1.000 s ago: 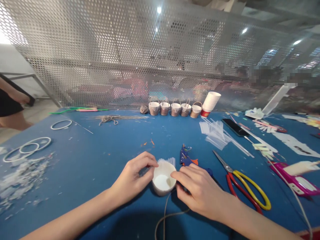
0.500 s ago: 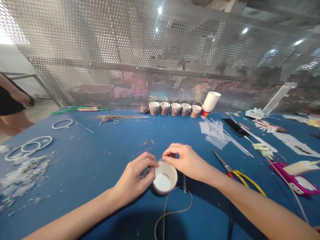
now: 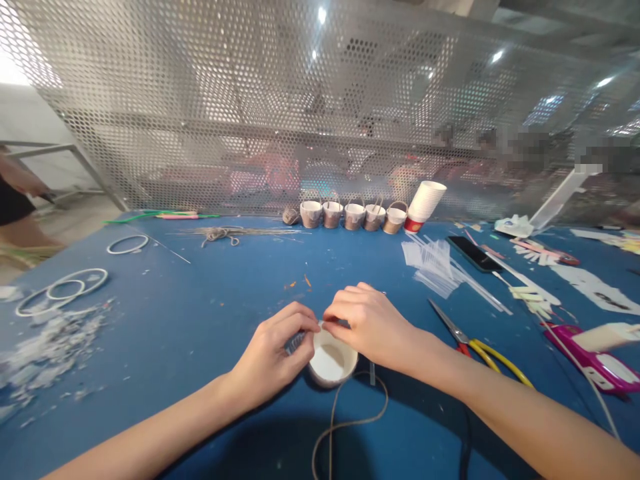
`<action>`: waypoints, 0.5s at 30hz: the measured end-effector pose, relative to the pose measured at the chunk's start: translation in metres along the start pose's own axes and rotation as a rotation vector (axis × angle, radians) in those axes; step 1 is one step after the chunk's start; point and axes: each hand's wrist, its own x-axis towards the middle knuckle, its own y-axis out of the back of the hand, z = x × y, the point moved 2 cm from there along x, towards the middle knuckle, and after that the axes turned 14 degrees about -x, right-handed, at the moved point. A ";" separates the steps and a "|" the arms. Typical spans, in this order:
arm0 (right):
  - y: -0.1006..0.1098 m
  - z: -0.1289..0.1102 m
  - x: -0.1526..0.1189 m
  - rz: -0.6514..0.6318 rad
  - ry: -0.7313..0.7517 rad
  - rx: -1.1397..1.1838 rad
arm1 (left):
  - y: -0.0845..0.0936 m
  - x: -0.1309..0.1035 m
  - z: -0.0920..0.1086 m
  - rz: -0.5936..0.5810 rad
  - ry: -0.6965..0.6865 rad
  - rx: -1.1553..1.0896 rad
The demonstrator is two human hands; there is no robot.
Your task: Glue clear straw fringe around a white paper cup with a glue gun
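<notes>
A white paper cup [image 3: 331,363] with a darker wrapped outside stands on the blue table between my hands. At its left and back rim, my left hand [image 3: 280,347] is closed, thumb and fingers pinched together. My right hand [image 3: 373,323] pinches at the back of the same rim, its fingertips nearly meeting the left ones. What the right fingertips hold is too small to make out. A thin brown cord [image 3: 350,425] loops from the cup toward the near table edge. Beside the cup, under the right hand, lies a clear strip [image 3: 373,375].
Scissors [image 3: 470,343], a phone [image 3: 474,253], clear sticks [image 3: 435,267] and a pink glue gun [image 3: 595,360] lie right. Small wrapped buckets [image 3: 355,217] and stacked cups [image 3: 425,205] line the back. White rings [image 3: 65,290] and grey scraps [image 3: 60,347] lie left.
My right hand has tilted slightly over the rim, its fingers moving closer to my left fingertips. The whole view has shifted a little. The person at the far left has moved partly out of view.
</notes>
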 end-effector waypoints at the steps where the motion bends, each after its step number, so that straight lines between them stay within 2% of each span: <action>1: -0.001 -0.001 0.000 0.021 0.054 -0.069 | 0.000 0.000 0.000 0.001 -0.001 -0.001; 5: -0.003 -0.005 -0.001 0.094 0.226 -0.242 | 0.000 0.001 0.000 0.009 0.000 -0.004; 8: -0.002 -0.007 -0.003 0.101 0.288 -0.287 | 0.001 0.000 -0.001 0.009 0.007 -0.013; 12: -0.002 -0.004 -0.004 0.042 0.255 -0.242 | 0.001 0.000 -0.001 0.006 0.011 -0.007; 15: 0.001 0.002 -0.005 0.003 0.164 -0.080 | 0.001 0.001 0.000 0.006 0.003 0.000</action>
